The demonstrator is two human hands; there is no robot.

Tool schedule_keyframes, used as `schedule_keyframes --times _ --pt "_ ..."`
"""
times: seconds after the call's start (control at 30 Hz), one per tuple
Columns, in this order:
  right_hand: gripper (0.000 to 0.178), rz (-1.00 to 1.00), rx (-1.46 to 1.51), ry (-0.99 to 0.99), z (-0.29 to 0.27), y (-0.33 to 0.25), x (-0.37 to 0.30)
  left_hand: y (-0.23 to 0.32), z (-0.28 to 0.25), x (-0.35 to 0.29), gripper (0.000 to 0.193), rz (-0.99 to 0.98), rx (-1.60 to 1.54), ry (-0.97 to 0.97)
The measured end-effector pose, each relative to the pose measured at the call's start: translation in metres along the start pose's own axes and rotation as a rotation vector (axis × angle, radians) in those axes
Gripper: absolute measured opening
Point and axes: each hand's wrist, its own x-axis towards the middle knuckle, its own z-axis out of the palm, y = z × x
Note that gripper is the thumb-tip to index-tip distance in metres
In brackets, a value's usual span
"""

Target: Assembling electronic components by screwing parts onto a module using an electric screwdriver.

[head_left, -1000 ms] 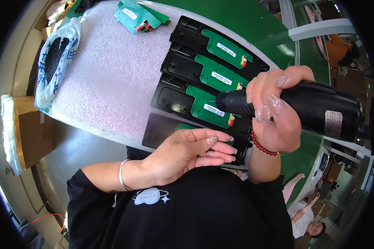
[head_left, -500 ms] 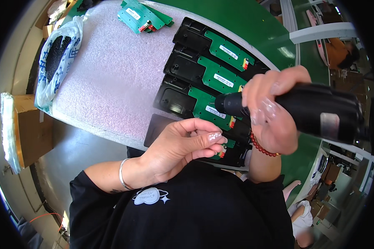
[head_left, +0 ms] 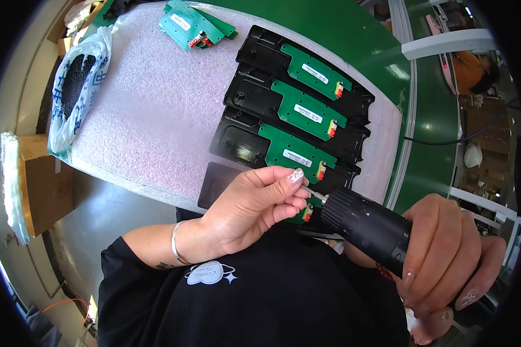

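Note:
My right hand (head_left: 443,257) is wrapped round a black electric screwdriver (head_left: 364,228), tilted with its bit pointing up and left. The bit's tip meets the pinched thumb and forefinger of my left hand (head_left: 260,199). What those fingers hold, if anything, is too small or hidden. Just beyond lie black plastic housings (head_left: 237,139) in a row, each with a green circuit board (head_left: 298,151) in it. Every board carries a white label and a small red, yellow and white connector (head_left: 320,172). The nearest housing (head_left: 217,184) is partly covered by my left hand.
A pale foam sheet (head_left: 156,115) covers the green table (head_left: 382,34). Loose green boards (head_left: 185,24) are stacked at its far side. On the left lies a plastic bag (head_left: 78,87) of small black pieces. A cardboard box (head_left: 46,182) stands beyond the table's left edge.
My right hand has brought the screwdriver down and back from above the third housing's board. Its bit is now at my left fingertips. My left hand has hardly moved.

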Motion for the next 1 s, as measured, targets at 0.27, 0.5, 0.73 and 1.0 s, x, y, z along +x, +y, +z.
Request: schedule_keyframes --times 0.27,0.5,0.73,1.0 --pt "0.024 0.146 -0.275 0.046 -0.027 0.043 0.001 0.002 0.028 -0.001 0.028 -0.125 -0.103 0.132" --pt "0.022 0.239 -0.324 0.228 -0.038 0.066 0.002 0.002 0.004 -0.006 0.028 -0.111 0.193 -0.093" --pt "0.022 0.309 -0.39 0.166 -0.036 0.07 0.005 0.008 0.0 -0.011 0.015 -0.035 0.244 -0.076" --pt "0.02 0.271 -0.324 0.202 -0.023 0.06 0.007 0.008 -0.001 -0.012 0.01 0.072 0.129 0.047"
